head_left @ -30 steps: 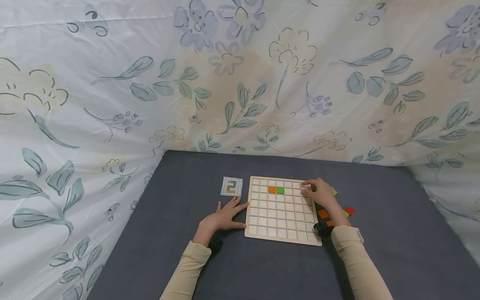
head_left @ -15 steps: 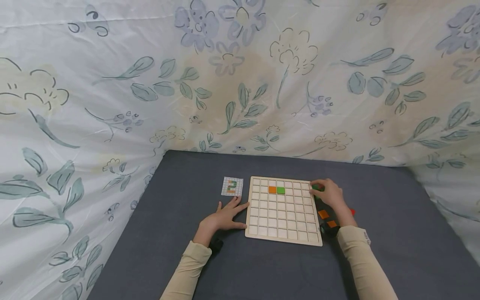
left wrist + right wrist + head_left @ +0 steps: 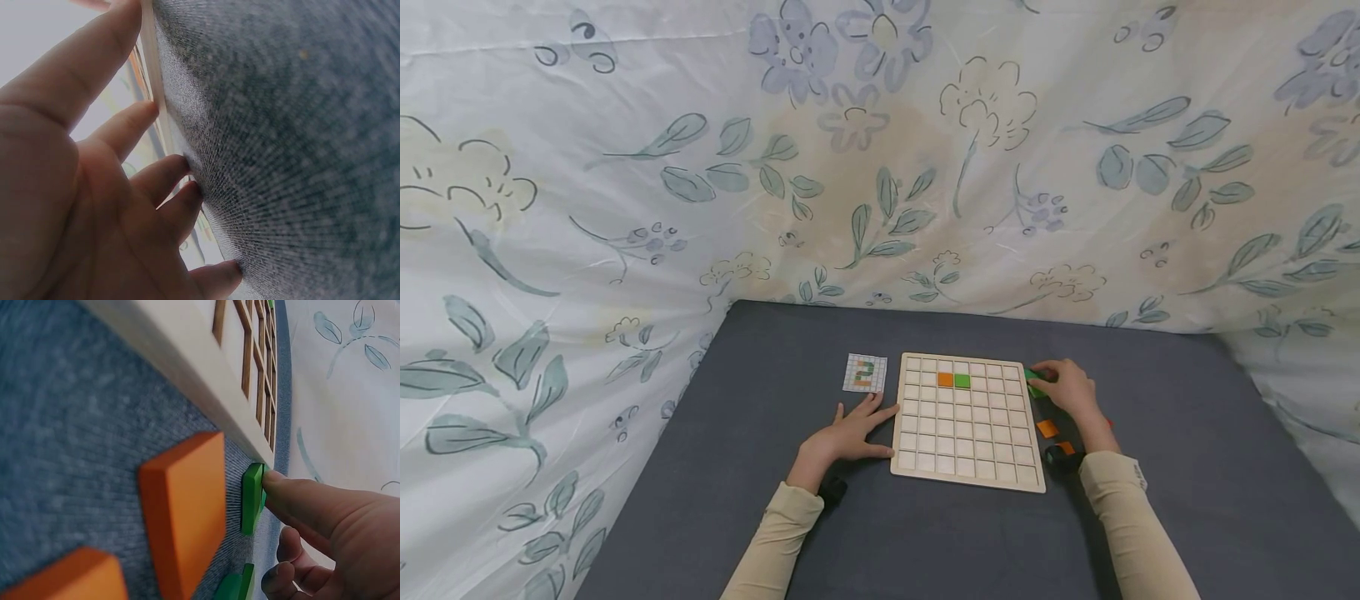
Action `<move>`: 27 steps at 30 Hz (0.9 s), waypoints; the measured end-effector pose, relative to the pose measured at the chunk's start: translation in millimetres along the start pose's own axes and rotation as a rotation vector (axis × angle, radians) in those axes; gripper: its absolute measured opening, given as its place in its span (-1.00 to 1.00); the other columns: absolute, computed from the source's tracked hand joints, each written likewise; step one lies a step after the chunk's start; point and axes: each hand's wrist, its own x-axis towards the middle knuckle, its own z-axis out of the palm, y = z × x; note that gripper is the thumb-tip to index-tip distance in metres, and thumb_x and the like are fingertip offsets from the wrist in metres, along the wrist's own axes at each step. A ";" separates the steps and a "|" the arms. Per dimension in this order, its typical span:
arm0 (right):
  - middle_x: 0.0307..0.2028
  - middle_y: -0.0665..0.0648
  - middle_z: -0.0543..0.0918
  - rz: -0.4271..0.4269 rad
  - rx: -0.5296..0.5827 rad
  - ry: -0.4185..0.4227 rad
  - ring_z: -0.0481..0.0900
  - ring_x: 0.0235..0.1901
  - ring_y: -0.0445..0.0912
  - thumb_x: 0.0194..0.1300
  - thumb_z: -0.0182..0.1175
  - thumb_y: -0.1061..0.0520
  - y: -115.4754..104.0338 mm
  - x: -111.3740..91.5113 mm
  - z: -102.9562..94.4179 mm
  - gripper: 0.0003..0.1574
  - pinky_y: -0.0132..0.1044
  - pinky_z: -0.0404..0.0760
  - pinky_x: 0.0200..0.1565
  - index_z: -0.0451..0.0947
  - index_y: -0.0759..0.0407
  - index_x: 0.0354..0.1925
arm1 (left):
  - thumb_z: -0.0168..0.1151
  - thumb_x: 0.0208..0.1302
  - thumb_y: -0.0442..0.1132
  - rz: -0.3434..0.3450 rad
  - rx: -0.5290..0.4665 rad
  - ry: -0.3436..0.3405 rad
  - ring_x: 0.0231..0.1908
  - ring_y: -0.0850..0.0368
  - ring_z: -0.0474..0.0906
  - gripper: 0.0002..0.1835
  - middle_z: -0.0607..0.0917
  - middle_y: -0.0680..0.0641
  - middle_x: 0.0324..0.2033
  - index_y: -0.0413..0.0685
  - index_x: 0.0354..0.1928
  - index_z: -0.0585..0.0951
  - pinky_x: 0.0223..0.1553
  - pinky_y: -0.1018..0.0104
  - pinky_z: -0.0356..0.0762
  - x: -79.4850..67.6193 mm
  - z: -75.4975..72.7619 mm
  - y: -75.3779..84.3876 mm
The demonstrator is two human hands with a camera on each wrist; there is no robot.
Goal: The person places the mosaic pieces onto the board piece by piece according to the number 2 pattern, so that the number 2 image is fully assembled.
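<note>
A pale wooden grid board [image 3: 958, 429] lies on the dark cloth, with an orange tile [image 3: 945, 380] and a green tile [image 3: 962, 381] in two neighbouring squares near its far edge. My left hand [image 3: 847, 433] is spread out, its fingertips touching the board's left edge; in the left wrist view the fingers [image 3: 128, 128] are extended and hold nothing. Just past the board's right edge, my right hand [image 3: 1069, 389] pinches at a loose green tile [image 3: 252, 499] with thumb and index finger. The other fingers are bent in the right wrist view, and the index fingertip is partly hidden.
A small printed pattern card [image 3: 864, 373] lies left of the board. Loose orange tiles [image 3: 1047, 429] are right of it, partly under my right wrist, with a red piece [image 3: 1110, 424] beyond. Another green tile [image 3: 236, 586] lies close by. A flowered curtain [image 3: 880, 167] hangs behind.
My right hand has moved right, off the board's right edge to the loose green tiles, baring more of that edge. My left hand and the tiles on the board stay put.
</note>
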 end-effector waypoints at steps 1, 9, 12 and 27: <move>-0.22 0.29 0.49 0.004 0.001 0.002 0.42 -0.24 0.13 0.25 0.20 0.02 0.2 0.1 0.3 -0.56 0.06 0.25 -0.23 0.56 0.24 0.02 | 0.22 0.18 0.10 0.000 0.001 0.000 0.44 -0.08 -0.26 -0.18 -0.08 -0.14 0.44 0.16 0.43 0.11 0.27 -0.35 -0.41 -0.2 -0.1 0.2; -0.22 0.30 0.49 0.020 0.002 0.006 0.42 -0.26 0.12 0.26 0.19 0.05 0.4 0.3 1.0 -0.58 0.08 0.24 -0.21 0.56 0.24 0.02 | 0.22 0.18 0.09 0.001 -0.003 -0.001 0.44 -0.08 -0.26 -0.19 -0.08 -0.14 0.44 0.15 0.43 0.12 0.28 -0.34 -0.42 -1.9 -0.4 2.0; -0.21 0.30 0.49 0.026 0.003 -0.002 0.42 -0.26 0.12 0.26 0.18 0.04 0.3 0.2 1.2 -0.58 0.09 0.24 -0.20 0.56 0.24 0.02 | 0.22 0.18 0.09 0.001 -0.008 -0.003 0.44 -0.07 -0.27 -0.19 -0.09 -0.14 0.44 0.16 0.43 0.12 0.28 -0.34 -0.43 -2.2 -0.4 2.3; -0.16 0.33 0.52 0.040 -0.004 -0.029 0.44 -0.19 0.18 0.24 0.20 0.05 -7.2 4.1 -1.0 -0.59 0.18 0.24 -0.13 0.57 0.24 0.00 | 0.22 0.19 0.07 0.004 -0.008 0.000 0.43 -0.10 -0.26 -0.19 -0.08 -0.15 0.44 0.14 0.43 0.12 0.28 -0.34 -0.42 -4.0 -2.1 2.3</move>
